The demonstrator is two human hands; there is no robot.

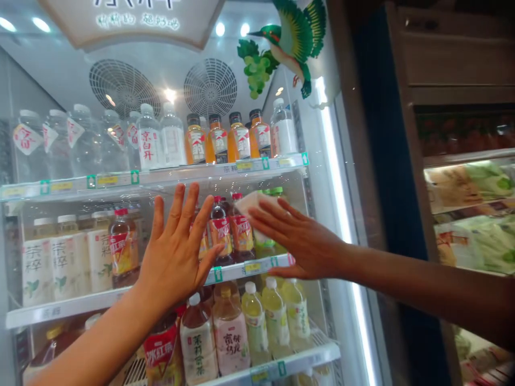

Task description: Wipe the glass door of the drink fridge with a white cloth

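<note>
My left hand (177, 254) is raised with its fingers spread, palm toward the glass door (277, 126) of a lit drinks fridge, and it looks laid flat on the pane. Nothing shows in it. To the right, my right hand (301, 241) presses a folded white cloth (250, 201) to the same glass, its fingers stretched over the cloth. Part of the cloth is hidden under those fingers. Behind the pane, between the hands, stand red-labelled tea bottles (222, 230).
An upper shelf (213, 170) carries clear water bottles and orange drinks (238, 138). Lower down are pale yellow drinks (276, 316). A kingfisher sticker (287, 45) decorates the top right of the door. Farther right, a dark pillar (386, 177) stands beside shelves of packaged greens (483, 241).
</note>
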